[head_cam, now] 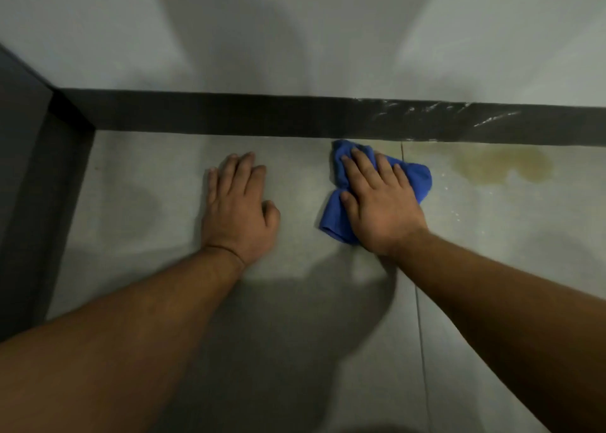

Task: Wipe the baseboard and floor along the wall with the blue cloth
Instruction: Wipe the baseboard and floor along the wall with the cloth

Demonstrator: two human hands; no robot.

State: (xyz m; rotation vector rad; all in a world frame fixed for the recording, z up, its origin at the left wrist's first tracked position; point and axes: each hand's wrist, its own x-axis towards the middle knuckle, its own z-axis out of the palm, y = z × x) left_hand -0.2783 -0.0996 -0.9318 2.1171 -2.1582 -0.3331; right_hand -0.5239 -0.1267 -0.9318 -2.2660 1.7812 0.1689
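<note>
A dark baseboard (229, 113) runs across the foot of the pale wall, and its right stretch shows light streaks. The floor (147, 187) below it is light grey tile. My right hand (380, 200) lies flat on the crumpled blue cloth (419, 177), pressing it to the floor right in front of the baseboard. The cloth's far tip touches the baseboard's lower edge. My left hand (239, 206) rests palm down on the bare floor to the left, fingers together, holding nothing.
A yellowish-brown stain (501, 164) spreads on the floor to the right of the cloth, with small pale specks near it. A dark panel (29, 187) meets the baseboard at the left corner. A tile joint (421, 334) runs toward me.
</note>
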